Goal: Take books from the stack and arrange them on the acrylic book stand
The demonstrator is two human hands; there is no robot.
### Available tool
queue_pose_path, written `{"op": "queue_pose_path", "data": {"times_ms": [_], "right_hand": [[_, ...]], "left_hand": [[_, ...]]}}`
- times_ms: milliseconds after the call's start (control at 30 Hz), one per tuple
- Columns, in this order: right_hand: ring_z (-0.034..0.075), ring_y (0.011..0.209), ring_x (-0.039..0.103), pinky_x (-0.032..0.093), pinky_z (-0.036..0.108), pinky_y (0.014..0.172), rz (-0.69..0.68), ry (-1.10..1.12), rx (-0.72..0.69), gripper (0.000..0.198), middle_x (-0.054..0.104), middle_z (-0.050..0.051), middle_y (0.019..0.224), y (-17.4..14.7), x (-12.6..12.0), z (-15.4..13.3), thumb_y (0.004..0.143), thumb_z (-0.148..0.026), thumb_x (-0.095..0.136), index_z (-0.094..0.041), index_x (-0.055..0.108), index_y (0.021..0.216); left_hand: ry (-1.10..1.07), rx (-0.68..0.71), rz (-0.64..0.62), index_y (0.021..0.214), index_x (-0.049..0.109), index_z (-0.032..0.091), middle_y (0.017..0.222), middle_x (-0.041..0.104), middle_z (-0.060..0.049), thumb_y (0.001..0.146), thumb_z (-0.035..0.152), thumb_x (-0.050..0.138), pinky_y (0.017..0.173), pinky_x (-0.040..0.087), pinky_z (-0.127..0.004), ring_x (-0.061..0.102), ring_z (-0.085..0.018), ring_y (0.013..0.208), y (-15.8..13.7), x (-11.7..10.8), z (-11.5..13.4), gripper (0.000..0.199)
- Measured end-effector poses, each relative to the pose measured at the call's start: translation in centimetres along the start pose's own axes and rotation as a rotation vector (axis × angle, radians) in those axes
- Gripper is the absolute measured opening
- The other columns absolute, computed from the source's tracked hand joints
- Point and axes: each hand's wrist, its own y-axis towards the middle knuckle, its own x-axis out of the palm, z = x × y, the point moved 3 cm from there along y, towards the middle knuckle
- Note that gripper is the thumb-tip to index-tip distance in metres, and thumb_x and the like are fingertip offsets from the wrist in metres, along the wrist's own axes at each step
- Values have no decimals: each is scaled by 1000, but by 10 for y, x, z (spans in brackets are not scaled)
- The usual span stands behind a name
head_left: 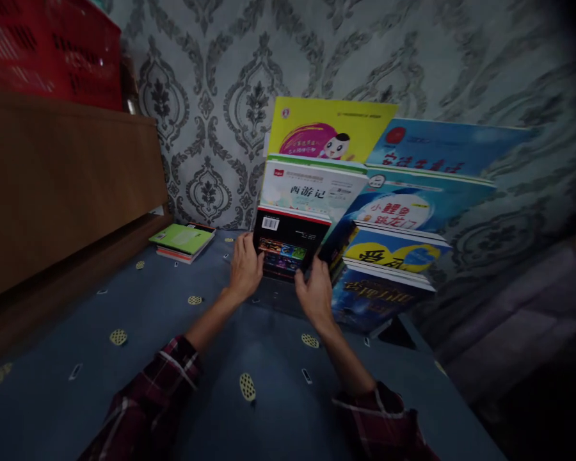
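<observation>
My left hand (244, 266) grips the left edge of a black book (292, 235) with a barcode and a strip of small coloured pictures. My right hand (315, 291) holds the same book at its lower right edge. The book stands upright in front of a pale book (312, 186) with dark lettering, and a tall yellow book (312, 115) rises behind that. To the right of my right hand stands a row of blue books, among them a dark blue book (374, 298) at the front. My fingertips behind the black book are hidden.
A small stack of books with a green cover (182, 238) lies flat at the left on the dark blue patterned cloth (211, 384). A wooden cabinet (67, 186) bearing a red plastic basket (86, 57) flanks the left side. Patterned wallpaper (206, 115) covers the wall behind.
</observation>
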Motion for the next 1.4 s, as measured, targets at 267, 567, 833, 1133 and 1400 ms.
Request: {"op": "queue_pose_path", "data": {"times_ms": [267, 567, 833, 1133, 1400], "right_hand": [[32, 101, 61, 52, 52, 90, 22, -48, -21, 50, 61, 17, 112, 2, -1, 9, 91, -36, 44, -13, 51, 135], [28, 86, 60, 53, 44, 77, 51, -51, -49, 38, 61, 12, 97, 5, -2, 15, 88, -38, 46, -17, 60, 117], [31, 91, 61, 52, 49, 82, 21, -25, -30, 42, 63, 15, 101, 7, -2, 25, 86, -42, 48, -15, 61, 115], [29, 86, 61, 52, 46, 80, 40, -55, -47, 41, 62, 13, 96, 7, -3, 19, 86, -41, 46, -15, 62, 113], [26, 81, 60, 53, 44, 76, 50, -26, -38, 44, 64, 13, 97, 4, -4, 14, 88, -38, 48, -14, 62, 121]], "left_hand": [[-102, -14, -12, 145, 33, 14, 140, 46, -21, 91, 13, 48, 116, 39, -54, 44, -32, 137, 1, -1, 1, 57], [-100, -35, 7, 150, 30, 18, 137, 47, -18, 90, 10, 47, 113, 43, -55, 47, -34, 134, 0, 3, 1, 63], [-98, -83, -16, 149, 32, 16, 139, 46, -20, 89, 9, 46, 113, 43, -55, 47, -34, 134, 0, 4, 2, 62], [-104, -77, -4, 151, 31, 18, 141, 45, -18, 87, 7, 46, 114, 42, -55, 46, -33, 136, -1, 6, 0, 66], [-142, -43, -41, 148, 32, 11, 138, 46, -22, 88, 9, 47, 117, 39, -55, 45, -33, 136, 2, -1, 0, 62]]}}
